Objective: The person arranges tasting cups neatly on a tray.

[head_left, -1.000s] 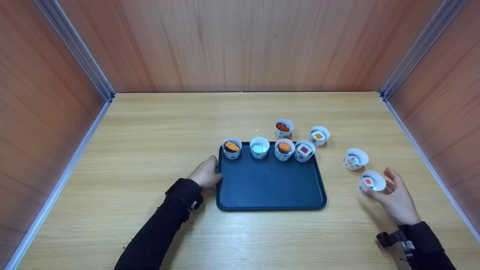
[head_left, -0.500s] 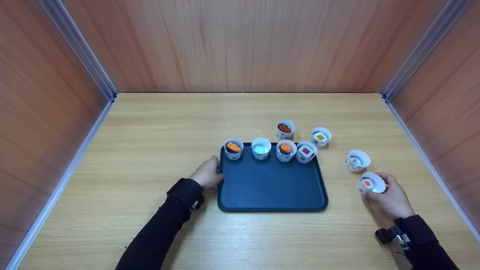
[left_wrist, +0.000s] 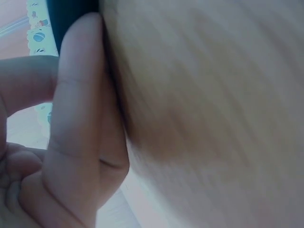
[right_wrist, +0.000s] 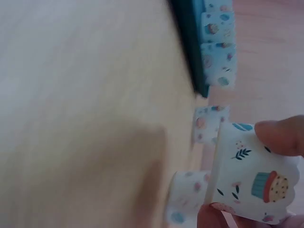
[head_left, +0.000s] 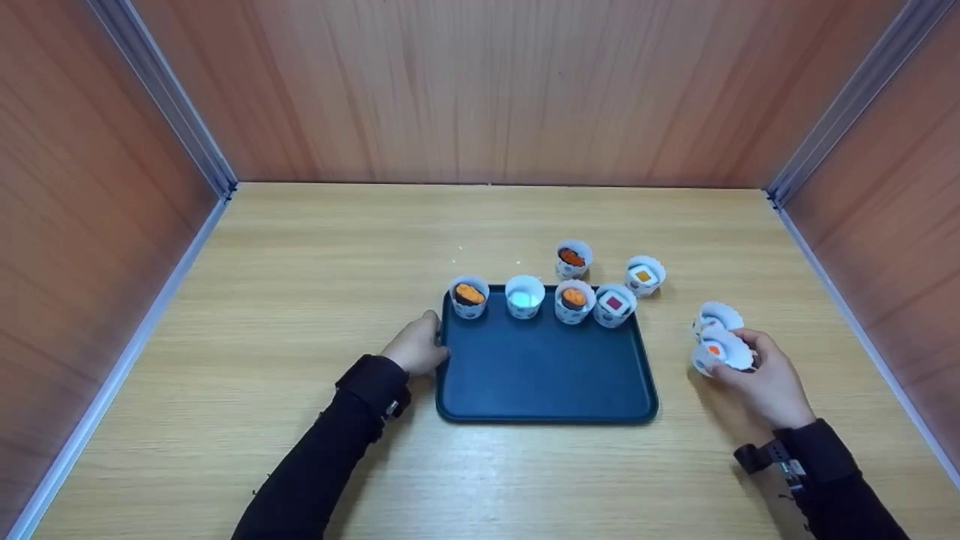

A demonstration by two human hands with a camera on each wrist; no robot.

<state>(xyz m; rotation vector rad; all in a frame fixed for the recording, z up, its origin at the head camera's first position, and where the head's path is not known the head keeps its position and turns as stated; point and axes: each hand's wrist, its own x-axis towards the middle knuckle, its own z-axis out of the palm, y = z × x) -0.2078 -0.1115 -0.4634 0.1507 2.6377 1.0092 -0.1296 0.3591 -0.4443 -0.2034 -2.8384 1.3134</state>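
Note:
My left hand (head_left: 415,345) grips the left rim of a dark rectangular tray (head_left: 547,375); in the left wrist view its fingers (left_wrist: 78,95) lie against the tray's edge. My right hand (head_left: 769,382) pinches a white paper baking cup (head_left: 738,351) between thumb and fingers. Inside that cup sits a small white sushi-like piece with an orange centre. The right wrist view shows the held cup (right_wrist: 247,166) raised off the table, its side printed with cupcakes and leaves. Just behind it stands another paper cup (head_left: 709,313), partly hidden.
Along the tray's far edge stand an orange-topped sushi cup (head_left: 469,298), a pale-bottomed cup (head_left: 524,297), a second orange-topped cup (head_left: 574,302) and a red-centred cup (head_left: 615,306). Behind the tray are a red-topped cup (head_left: 574,259) and a yellow-centred cup (head_left: 645,275).
My right hand has closed on the cup with the orange-centred piece, lifted it and moved it left, toward the tray. The left hand keeps its place on the tray.

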